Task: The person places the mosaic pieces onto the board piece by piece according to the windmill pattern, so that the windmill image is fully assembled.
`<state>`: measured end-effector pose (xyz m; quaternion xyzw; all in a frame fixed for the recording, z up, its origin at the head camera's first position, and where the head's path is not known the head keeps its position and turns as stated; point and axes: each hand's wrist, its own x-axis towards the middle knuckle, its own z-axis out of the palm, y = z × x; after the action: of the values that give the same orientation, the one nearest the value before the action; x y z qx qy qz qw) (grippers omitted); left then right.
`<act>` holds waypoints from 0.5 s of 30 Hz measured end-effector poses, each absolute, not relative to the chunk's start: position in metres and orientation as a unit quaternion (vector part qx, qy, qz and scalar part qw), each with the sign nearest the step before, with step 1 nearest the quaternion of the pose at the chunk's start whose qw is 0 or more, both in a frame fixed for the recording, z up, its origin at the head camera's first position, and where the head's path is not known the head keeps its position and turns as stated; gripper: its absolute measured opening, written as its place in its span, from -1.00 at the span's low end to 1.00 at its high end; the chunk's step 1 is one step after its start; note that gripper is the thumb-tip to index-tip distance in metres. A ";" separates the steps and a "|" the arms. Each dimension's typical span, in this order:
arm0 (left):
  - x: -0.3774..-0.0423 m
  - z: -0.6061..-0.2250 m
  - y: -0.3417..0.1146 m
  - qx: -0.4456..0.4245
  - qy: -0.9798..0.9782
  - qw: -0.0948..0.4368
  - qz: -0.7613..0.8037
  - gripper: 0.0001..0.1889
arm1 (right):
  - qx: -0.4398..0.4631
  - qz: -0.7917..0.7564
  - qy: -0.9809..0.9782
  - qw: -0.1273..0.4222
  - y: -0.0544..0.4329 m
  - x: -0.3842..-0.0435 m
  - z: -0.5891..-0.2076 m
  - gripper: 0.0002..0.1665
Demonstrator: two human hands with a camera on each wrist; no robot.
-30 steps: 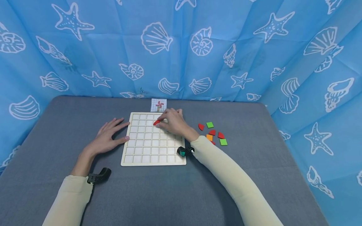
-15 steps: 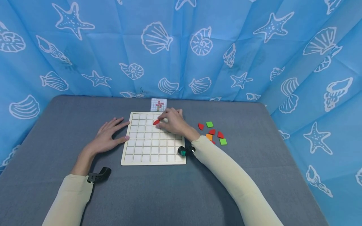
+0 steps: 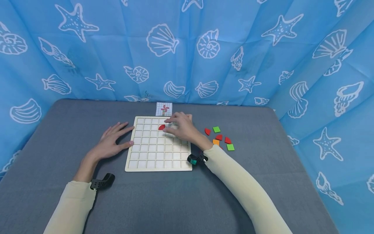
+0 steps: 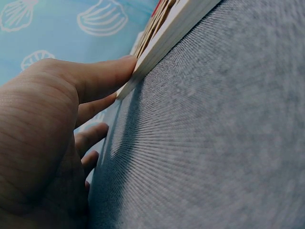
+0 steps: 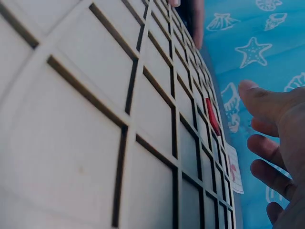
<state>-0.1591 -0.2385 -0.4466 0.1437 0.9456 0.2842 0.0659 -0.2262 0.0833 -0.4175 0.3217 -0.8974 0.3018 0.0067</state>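
Head view: A person in pale sleeves leans over a gray table (image 3: 175,198), left hand (image 3: 112,143) spread, with its thumb and forefinger touching the near-left edge of a gridded wooden board (image 3: 152,156). The right hand (image 3: 182,126) hovers over the board's far side, thumb and forefinger parted and gripping nothing, just beside a red quarter-circle tile (image 3: 161,127) lying in the second row from the far edge. A pattern card (image 3: 164,109) lies beyond the board; to its right sit more red tiles (image 3: 228,140), two green squares (image 3: 216,129) and an orange square (image 3: 216,142).

Left wrist view: The left thumb meets the board's pale side, the forefinger reaches the edge farther along, and the remaining fingers fan loosely apart.

Right wrist view: The right hand's thumb stands away from the gently bent fingers, well clear of the red quarter-circle tile in its cell; shell-print blue curtain (image 5: 252,28) hangs behind.
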 end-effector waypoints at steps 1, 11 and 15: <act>-0.159 -0.447 -0.238 0.143 0.946 0.066 0.284 -0.22 | 0.322 0.309 -0.895 0.010 0.086 -0.225 -0.417 -0.56; -0.158 -0.446 -0.238 0.145 0.945 0.067 0.284 -0.23 | 0.325 0.362 -0.872 0.048 0.108 -0.212 -0.413 -0.60; -0.158 -0.446 -0.238 0.142 0.946 0.065 0.285 -0.23 | 0.317 0.371 -0.872 0.044 0.120 -0.207 -0.411 -0.58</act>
<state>-0.1584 -0.2377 -0.4463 0.1423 0.9458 0.2846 0.0652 -0.2074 0.1203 -0.4112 0.3167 -0.8718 0.3711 0.0443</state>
